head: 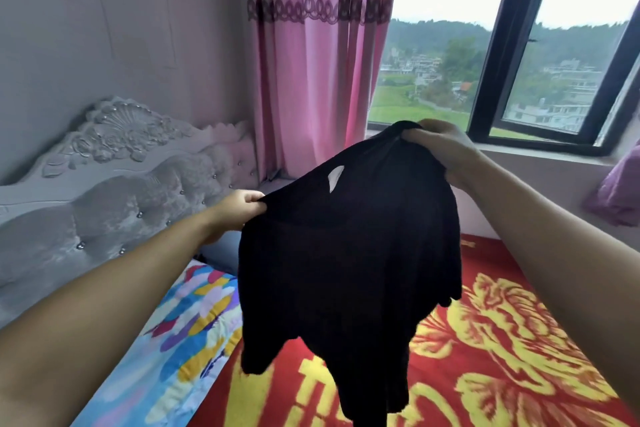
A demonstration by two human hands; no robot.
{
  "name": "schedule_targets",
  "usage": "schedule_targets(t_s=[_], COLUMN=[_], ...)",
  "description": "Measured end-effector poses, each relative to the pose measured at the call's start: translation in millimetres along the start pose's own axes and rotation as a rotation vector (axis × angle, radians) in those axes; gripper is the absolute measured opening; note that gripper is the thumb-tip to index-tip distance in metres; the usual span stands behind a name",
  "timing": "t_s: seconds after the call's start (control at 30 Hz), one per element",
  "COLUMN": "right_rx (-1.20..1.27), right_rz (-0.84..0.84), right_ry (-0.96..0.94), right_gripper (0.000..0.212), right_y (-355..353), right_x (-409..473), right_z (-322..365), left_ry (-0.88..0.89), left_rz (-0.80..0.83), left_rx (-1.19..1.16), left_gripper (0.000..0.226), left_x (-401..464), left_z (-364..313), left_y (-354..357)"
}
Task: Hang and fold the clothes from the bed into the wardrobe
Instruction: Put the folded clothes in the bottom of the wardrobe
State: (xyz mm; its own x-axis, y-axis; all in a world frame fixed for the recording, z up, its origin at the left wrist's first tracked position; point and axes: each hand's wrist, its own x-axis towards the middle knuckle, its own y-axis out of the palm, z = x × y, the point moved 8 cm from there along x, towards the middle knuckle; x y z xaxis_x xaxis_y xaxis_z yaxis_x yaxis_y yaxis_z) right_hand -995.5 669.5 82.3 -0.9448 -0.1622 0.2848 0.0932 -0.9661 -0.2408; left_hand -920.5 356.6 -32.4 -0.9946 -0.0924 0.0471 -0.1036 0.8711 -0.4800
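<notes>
The person holds a soft black short-sleeved shirt (pixel 346 263) up in the air above the red and yellow floral bedspread (pixel 502 340) of the bed, clear of the fabric below. The left hand (pixel 242 206) pinches one shoulder edge, and the right hand (pixel 440 146) has its fingers clenched around the other shoulder, higher up. Held by both shoulders, the shirt hangs open with its white neck label (pixel 335 177) showing, probably so it can be shaken flat for hanging or folding. The wardrobe is not in view.
</notes>
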Motion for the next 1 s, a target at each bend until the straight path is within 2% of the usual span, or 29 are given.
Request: schedule_targets(t_s=[0.13, 0.23, 0.3, 0.4, 0.53, 0.63, 0.73, 0.8, 0.83, 0.9, 1.0], right_rx=[-0.343, -0.627, -0.673, -0.724, -0.561, -0.297, -0.193, -0.246, -0.279, -0.306, -0.210], right_rz=[0.061, 0.122, 0.091, 0.041, 0.015, 0.052, 0.272, 0.477, 0.504, 0.353, 0.016], right_ry=[-0.107, -0.150, -0.150, -0.176, 0.013, 0.222, 0.349, 0.420, 0.445, 0.455, 0.433], right_gripper=[0.014, 0.034, 0.045, 0.038, 0.035, 0.036, 0.064, 0.063, 0.058, 0.042, 0.031], right_y=[-9.9, -17.2, -28.8, -44.3, -67.5, -84.3, -90.7, -91.9, -96.5, -114.7, -137.0], right_x=[-19.6, -30.6, -37.2, -49.4, -60.6, -70.9, -81.5, -93.0, -96.6, -95.7, -98.2], right_z=[-5.7, -12.7, -15.9, -17.2, -45.6, -65.7, -67.8, -65.9, -65.6, -69.4, -80.9], left_ry=[0.078, 0.106, 0.089, 0.067, 0.105, 0.112, 0.059, 0.000, -0.027, -0.082, -0.194], left_rz=[-0.168, -0.254, -0.213, -0.038, 0.145, 0.149, 0.148, 0.204, 0.239, 0.295, 0.258], left_rx=[0.081, 0.092, -0.019, -0.113, -0.074, -0.069, -0.085, -0.088, -0.106, -0.180, -0.369], left_gripper=[0.029, 0.029, 0.029, 0.032, 0.058, 0.060, 0.045, 0.039, 0.037, 0.035, 0.034], left_x=[5.2, 11.9, 12.8, 7.4, 4.7, 7.4, 10.8, 11.2, 9.8, 8.1, 2.6], left_z=[-7.8, -15.2, -20.4, -36.9, -67.4, -79.5, -81.0, -78.4, -78.9, -84.0, -96.2], left_y=[-23.8, -30.3, -22.5, 6.1, 40.9, 47.0, 53.4, 67.3, 76.8, 100.8, 138.8])
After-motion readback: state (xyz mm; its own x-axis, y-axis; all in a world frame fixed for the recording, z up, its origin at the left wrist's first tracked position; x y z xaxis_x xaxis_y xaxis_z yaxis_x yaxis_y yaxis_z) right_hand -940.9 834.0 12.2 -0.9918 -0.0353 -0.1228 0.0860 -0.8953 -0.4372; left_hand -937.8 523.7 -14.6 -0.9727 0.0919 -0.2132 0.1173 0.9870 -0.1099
